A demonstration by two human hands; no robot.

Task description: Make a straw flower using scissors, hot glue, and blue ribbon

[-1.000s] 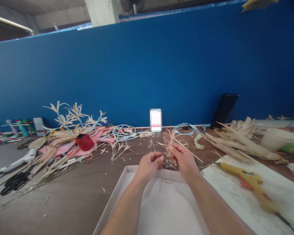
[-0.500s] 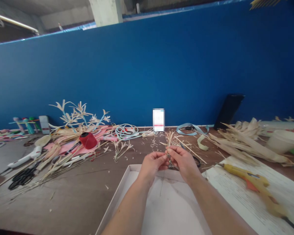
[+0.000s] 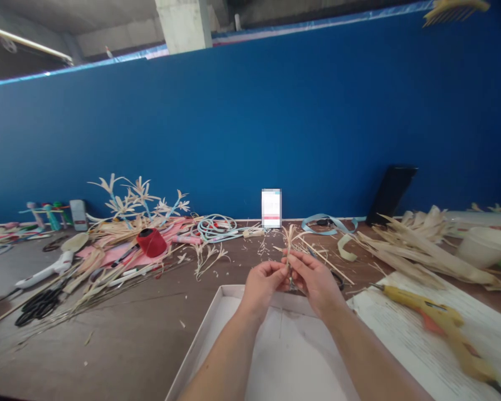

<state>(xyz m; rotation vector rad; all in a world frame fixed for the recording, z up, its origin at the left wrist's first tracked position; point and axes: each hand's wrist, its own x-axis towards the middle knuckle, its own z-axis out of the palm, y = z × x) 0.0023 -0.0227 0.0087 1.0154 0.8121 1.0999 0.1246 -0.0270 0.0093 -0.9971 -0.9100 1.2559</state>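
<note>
Above the far rim of the white tray, both hands meet fingertip to fingertip. The left hand and right hand are each pinched closed on the base of the husk sprig — its thin dry strips fan up and away from the pinch. The sprig is held off the table, upright, and tilts slightly. Whether the two hands touch each other at the pinch I can't tell.

Just right of the grip, a yellow glue gun lies on a printed sheet. Beyond it there's a pile of long dried husks. Well left of the grip are a red thread spool, finished husk flowers and black scissors. Behind the grip, near the blue wall — a loop of light blue ribbon.
</note>
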